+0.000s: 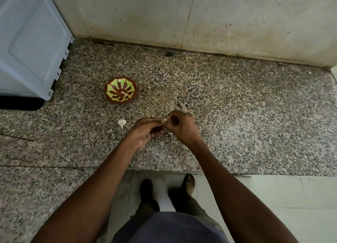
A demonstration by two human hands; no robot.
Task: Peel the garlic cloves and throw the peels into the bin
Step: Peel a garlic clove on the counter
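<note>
While the granite worktop [237, 105] fills most of the frame, what I watch sits at its centre, where both hands meet. At upper left stands a pale blue-grey appliance [31, 42], well apart from the work. Left of centre sits a small red-and-green bowl [120, 92] with a pale piece or two in it, probably peeled cloves, though I cannot tell for sure.

My left hand [147, 132] and right hand [180, 126] are drawn together, fingers curled; each grip is closed in a pinch on one small garlic clove [165, 120], of which only a pale tip shows between the fingertips. I judge the peeling step to be in hand, the skin being picked off.

Just left of the hands lies the remaining garlic piece [121, 122] on the worktop, near but not touching them. Small pale flecks below the hands may be peel.

Next, I expect the bare clove goes to the bowl and the skins need gathering; no bin is in view.
</note>
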